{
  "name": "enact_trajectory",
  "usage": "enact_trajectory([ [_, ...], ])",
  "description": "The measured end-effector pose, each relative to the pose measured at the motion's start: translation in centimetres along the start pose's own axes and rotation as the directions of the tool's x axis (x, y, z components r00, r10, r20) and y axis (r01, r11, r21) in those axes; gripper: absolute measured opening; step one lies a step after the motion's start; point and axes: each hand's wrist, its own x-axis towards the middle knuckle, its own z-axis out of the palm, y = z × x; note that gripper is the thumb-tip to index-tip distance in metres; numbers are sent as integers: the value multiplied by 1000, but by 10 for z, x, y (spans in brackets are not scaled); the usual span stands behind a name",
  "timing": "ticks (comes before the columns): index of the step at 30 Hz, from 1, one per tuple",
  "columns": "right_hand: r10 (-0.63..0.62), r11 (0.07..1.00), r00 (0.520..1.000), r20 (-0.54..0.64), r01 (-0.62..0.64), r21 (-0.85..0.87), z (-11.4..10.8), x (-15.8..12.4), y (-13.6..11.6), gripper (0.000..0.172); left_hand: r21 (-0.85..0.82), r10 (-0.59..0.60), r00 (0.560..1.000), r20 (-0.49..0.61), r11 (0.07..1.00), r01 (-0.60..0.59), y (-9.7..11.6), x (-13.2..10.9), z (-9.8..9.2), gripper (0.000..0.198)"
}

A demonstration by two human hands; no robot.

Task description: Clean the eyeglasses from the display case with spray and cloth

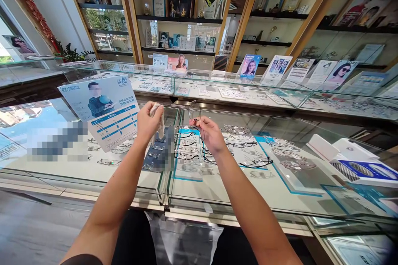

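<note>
My left hand [148, 121] is closed on a pale cleaning cloth [161, 126], which hangs down from the fingers. A short way to the right, my right hand [211, 133] pinches a pair of glasses [195, 111] with a thin dark frame. One clear lens stands up above the fingers, and part of the frame is hidden behind the hand. Cloth and glasses are apart. Both hands are raised over the glass display counter [186, 198], where rows of eyeglasses [187, 145] lie under the glass.
A printed card [104, 109] stands upright on the counter by my left forearm. At the right sits an open white box [351, 157] with a blue inside. Behind runs a second glass showcase [205, 91] with several small posters [248, 66] on top. Shelves stand against the wall.
</note>
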Motion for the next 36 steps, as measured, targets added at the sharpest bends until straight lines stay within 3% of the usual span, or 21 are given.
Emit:
enact_trajectory([
  [2,8,1000,1000,16,-8,8,-1,0,-1,34,113,48,994,-100,993,-37,0,-3,1,21],
  [5,11,1000,1000,23,-12,22,0,0,-1,33,250,101,981,-166,967,-57,-6,-3,4,27],
  [9,19,1000,1000,21,-20,17,1,0,-2,35,395,324,926,-193,890,-229,-13,-2,8,25],
  [13,47,998,998,45,-45,-39,-4,0,-9,37,294,513,858,-25,824,-484,-10,-9,14,12],
  [14,59,996,997,59,-55,-69,-7,0,-11,37,252,555,831,29,801,-543,-9,-13,17,20],
  [18,117,975,984,135,-88,-205,-20,-1,-20,32,150,621,753,218,741,-654,-7,-24,28,81],
  [20,140,966,975,171,-97,-239,-25,-2,-23,30,126,598,755,269,755,-643,-7,-28,32,86],
  [28,190,939,957,220,-112,-325,-27,-7,-31,32,65,454,836,308,867,-495,-3,-37,36,63],
  [32,125,928,975,183,-49,-370,-20,-5,-44,37,35,439,863,250,886,-462,6,-37,37,59],
  [36,-47,842,984,169,130,-524,-12,4,-90,37,10,493,847,199,863,-505,36,-17,33,61],
])
